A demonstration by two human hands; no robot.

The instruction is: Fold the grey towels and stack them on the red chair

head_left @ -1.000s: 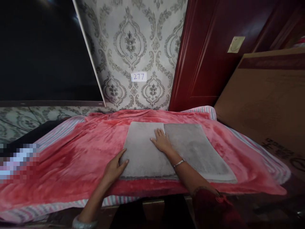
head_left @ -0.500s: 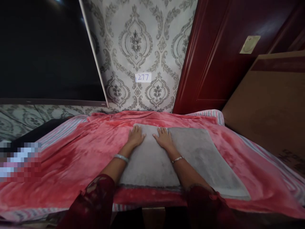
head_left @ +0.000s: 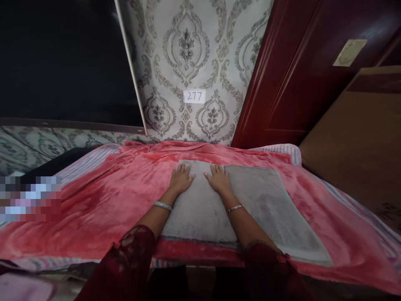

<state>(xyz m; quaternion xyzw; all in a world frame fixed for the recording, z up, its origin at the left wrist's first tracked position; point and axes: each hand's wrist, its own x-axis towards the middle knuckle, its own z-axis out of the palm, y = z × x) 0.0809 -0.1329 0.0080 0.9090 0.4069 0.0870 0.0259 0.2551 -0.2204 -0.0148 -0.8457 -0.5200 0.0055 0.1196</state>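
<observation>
A grey towel-like cloth (head_left: 200, 209) lies with its left part folded over, and its right part (head_left: 266, 200) spreads flat beside the fold. My left hand (head_left: 181, 179) rests flat on the far left corner of the folded part, fingers spread. On the far right of that same part lies my right hand (head_left: 218, 179), palm down with the fingers apart. Neither hand grips the cloth. Beneath it is a pink-red plush blanket (head_left: 125, 184) with some wrinkles.
Striped fabric (head_left: 87, 163) shows under the blanket's edges. A large dark screen (head_left: 62, 62) hangs at the left. Behind are patterned wallpaper with a paper label (head_left: 194, 96) reading 277, and a dark red door (head_left: 291, 83). A cardboard box (head_left: 360, 138) stands at the right.
The camera view has shifted slightly. Both hands stay flat on the folded grey cloth, in nearly the same places.
</observation>
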